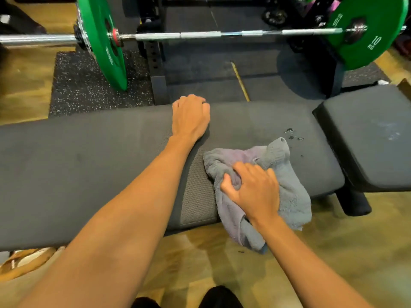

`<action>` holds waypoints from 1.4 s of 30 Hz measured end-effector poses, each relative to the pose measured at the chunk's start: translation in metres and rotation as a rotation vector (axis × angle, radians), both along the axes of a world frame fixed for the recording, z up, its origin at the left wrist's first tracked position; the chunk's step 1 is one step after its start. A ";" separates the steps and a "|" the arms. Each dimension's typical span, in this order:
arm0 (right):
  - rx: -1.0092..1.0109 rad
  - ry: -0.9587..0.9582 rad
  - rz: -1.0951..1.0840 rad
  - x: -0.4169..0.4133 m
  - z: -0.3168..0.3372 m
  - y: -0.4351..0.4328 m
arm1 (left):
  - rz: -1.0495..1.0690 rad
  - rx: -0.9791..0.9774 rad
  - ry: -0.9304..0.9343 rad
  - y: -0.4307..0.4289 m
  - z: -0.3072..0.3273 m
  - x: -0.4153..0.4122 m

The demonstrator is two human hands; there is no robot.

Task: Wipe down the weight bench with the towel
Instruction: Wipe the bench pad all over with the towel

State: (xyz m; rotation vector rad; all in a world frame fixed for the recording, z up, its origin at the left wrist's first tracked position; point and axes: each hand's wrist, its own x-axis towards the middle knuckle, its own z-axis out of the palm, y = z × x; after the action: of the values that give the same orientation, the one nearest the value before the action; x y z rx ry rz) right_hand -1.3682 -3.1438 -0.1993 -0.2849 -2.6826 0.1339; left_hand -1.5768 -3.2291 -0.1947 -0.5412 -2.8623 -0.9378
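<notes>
Right hand point(252, 192): pressed flat on bunched grey towel point(287, 172), thumb and fingers gathering a fold; towel on near edge of weight bench point(89, 165), one end overhanging toward floor. Wiping judged under way. Left hand point(191, 117): curled over far edge, holding nothing, bracing. Water droplets point(292, 134) beyond towel; next stroke probably called for there. Seat pad point(367, 134) smudged. Barbell point(200, 34) behind; bench ends cut off.
</notes>
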 end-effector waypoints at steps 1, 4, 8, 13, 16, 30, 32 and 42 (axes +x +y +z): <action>-0.001 0.008 0.019 -0.004 -0.003 0.002 | 0.026 0.033 0.007 0.001 -0.003 -0.002; -0.022 0.010 0.059 -0.006 -0.005 0.005 | 0.054 0.049 0.033 0.004 -0.012 -0.004; -0.080 0.004 0.024 -0.032 -0.001 0.012 | 0.046 0.096 0.036 0.003 -0.012 -0.002; -0.131 -0.087 -0.038 -0.142 0.002 0.048 | 0.035 0.045 0.031 0.004 -0.014 -0.002; -0.120 -0.122 -0.021 -0.183 0.006 0.063 | 0.017 -0.016 0.074 0.006 -0.015 -0.005; -0.091 -0.139 -0.038 0.016 0.016 0.084 | -0.120 -0.147 0.043 0.075 -0.007 0.023; -0.090 -0.095 -0.055 0.001 0.012 0.092 | -0.113 -0.137 0.038 0.087 -0.007 0.021; -0.046 -0.165 -0.082 -0.190 0.006 0.161 | -0.079 -0.109 0.095 0.095 -0.015 0.012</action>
State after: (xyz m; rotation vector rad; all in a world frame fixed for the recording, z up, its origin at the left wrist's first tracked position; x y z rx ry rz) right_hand -1.5578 -2.9826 -0.1935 -0.4379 -2.8285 0.1534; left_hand -1.5643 -3.1342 -0.2096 -0.6946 -2.8371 -0.7480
